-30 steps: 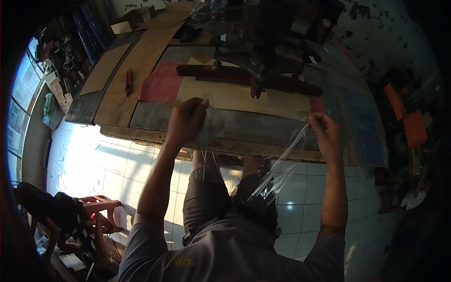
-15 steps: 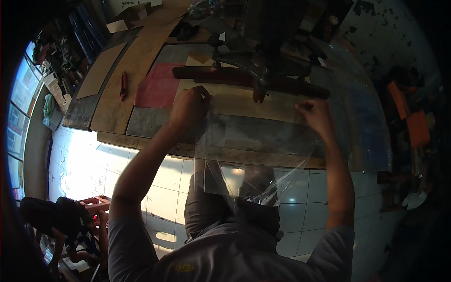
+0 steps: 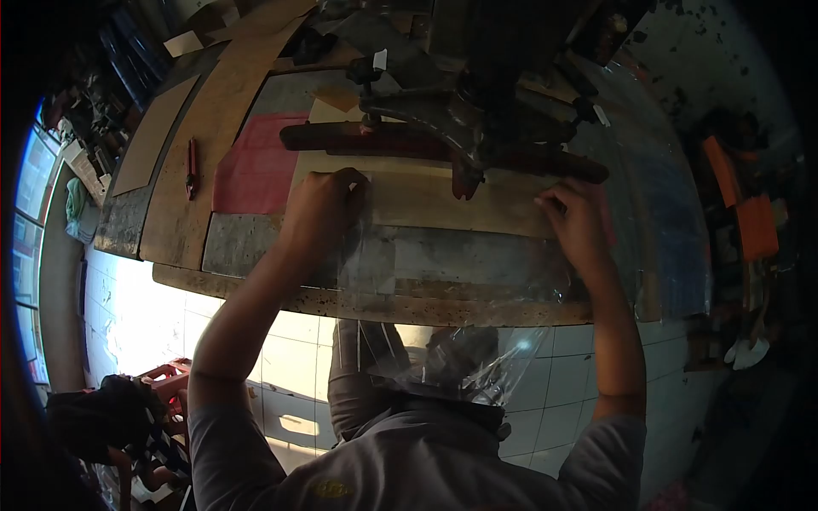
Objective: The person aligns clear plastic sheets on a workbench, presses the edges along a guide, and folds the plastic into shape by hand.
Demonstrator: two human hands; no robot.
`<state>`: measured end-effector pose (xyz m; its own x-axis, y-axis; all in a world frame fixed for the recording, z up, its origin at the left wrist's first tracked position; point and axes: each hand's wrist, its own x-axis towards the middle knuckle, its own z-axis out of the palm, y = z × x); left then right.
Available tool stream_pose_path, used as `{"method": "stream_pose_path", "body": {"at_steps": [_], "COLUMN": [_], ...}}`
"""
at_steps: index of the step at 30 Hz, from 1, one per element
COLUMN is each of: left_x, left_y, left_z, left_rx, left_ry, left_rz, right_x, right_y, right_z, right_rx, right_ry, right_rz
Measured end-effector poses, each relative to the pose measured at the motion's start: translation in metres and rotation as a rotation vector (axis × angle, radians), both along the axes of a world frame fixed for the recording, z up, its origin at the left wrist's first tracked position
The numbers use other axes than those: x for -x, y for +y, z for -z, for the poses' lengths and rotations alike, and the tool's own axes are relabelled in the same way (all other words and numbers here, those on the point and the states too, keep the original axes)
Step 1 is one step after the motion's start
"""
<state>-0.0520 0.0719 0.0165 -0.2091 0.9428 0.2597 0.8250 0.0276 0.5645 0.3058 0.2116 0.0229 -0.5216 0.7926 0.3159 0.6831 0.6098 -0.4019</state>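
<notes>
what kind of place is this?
Looks like a small workshop, probably one handling plastic film: there's a machine's long dark-red bar over the worktable, clear plastic film hanging at its front edge, and a red utility knife.

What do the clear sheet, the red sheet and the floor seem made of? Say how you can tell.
Clear sheet: glossy, likely plastic film; see-through, with creases and glints.
Red sheet: matte, paper or cloth, I cannot tell; no shine shows.
Floor: smooth, probably ceramic; pale squares with straight joints.
</notes>
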Motion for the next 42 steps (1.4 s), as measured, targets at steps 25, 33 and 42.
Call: {"method": "stream_pose_path", "body": {"at_steps": [25, 33, 42], "left_x": [0.002, 0.004, 0.006], "left_y": [0.009, 0.015, 0.02], "left_z": [-0.005, -0.005, 0.003], "left_rx": [0.045, 0.074, 0.027], "left_ry": [-0.114, -0.148, -0.15], "left_rz": [0.021, -0.002, -0.01], "right_x": [-0.014, -0.012, -0.006], "right_y": [0.001, 0.016, 0.024], "right_z": [-0.016, -0.023, -0.029], "right_rx": [0.247, 0.311, 0.314], "right_ry": [-0.021, -0.055, -0.122], "right_rz": [-0.068, -0.038, 0.004]}}
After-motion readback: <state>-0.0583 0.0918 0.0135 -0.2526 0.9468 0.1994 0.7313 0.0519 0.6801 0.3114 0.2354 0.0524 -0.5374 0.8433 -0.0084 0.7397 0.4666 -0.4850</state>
